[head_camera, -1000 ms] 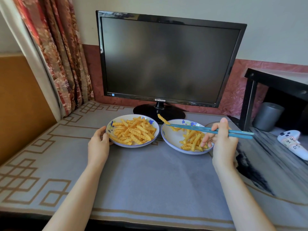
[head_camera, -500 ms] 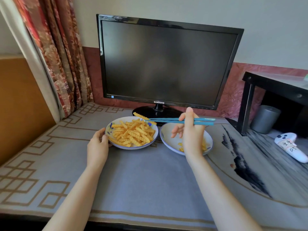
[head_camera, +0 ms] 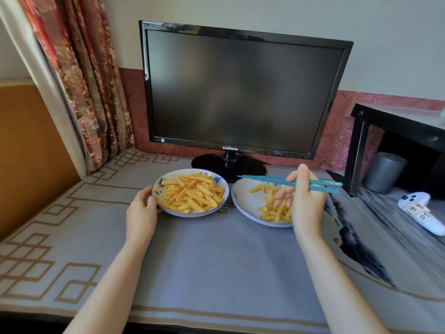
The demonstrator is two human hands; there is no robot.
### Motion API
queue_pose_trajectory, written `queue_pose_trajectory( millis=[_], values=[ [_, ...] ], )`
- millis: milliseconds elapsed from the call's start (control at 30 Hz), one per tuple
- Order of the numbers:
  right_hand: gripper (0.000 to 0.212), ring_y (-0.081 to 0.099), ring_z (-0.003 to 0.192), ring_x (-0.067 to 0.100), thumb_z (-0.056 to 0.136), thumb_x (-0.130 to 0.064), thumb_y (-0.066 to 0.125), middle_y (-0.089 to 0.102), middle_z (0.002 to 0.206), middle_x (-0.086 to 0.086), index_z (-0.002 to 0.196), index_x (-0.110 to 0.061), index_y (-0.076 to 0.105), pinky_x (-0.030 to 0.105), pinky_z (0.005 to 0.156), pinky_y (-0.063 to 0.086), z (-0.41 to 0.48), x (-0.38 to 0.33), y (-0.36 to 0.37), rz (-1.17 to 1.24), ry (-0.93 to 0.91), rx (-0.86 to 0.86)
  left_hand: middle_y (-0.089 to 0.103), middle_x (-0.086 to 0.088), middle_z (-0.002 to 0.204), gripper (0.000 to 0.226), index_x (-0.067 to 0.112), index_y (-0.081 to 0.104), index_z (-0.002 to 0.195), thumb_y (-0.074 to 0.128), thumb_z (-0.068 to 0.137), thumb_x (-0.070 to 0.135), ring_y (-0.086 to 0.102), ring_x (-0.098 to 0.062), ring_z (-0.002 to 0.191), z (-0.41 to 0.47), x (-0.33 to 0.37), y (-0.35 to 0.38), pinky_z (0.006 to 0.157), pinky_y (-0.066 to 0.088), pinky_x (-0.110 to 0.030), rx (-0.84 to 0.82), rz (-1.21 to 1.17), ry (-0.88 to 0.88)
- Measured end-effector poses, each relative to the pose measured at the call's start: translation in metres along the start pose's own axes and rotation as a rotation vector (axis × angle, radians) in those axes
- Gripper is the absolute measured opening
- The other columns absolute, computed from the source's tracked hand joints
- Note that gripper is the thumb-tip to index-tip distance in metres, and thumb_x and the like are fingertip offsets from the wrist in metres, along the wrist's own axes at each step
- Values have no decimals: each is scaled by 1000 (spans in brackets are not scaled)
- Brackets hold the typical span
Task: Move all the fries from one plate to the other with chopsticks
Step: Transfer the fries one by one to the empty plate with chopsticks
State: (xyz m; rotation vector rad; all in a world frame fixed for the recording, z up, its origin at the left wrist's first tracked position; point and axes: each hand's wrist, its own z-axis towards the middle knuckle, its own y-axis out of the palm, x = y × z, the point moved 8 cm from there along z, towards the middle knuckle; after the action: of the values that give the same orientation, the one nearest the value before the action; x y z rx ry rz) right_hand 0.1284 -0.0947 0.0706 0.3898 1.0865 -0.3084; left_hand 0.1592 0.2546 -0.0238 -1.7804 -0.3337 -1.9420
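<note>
left plate (head_camera: 222,203) piled high with crinkle fries (head_camera: 192,195), right plate (head_camera: 243,203) down to a small cluster (head_camera: 274,208), so well past halfway. right hand (head_camera: 305,201) grips the blue chopsticks (head_camera: 265,180), tips empty above that plate; left hand (head_camera: 142,213) curled on the full plate's rim.

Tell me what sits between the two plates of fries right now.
Nothing: in the head view only a narrow strip of bare grey mat separates the left plate from the right plate.
</note>
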Motion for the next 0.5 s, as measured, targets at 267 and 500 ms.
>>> queue_pose_trajectory(
  millis=[267,500],
  values=[
    [37,49,32,22,103,-26,40,52,42,11,70,-11,49,18,35,32,-3,10,-24,-92,-29,87,63,-8,123,37,11,51,135,38,100,12,66,-20,86,1,0,0,79,47,-28,0,5,5],
    [37,52,34,23,103,-27,40,55,41,9,72,-11,51,18,34,32,-3,19,-12,-126,6,59,62,-8,125,37,12,51,135,38,100,12,67,-20,87,1,-1,0,80,48,-29,0,9,3]
  ],
)
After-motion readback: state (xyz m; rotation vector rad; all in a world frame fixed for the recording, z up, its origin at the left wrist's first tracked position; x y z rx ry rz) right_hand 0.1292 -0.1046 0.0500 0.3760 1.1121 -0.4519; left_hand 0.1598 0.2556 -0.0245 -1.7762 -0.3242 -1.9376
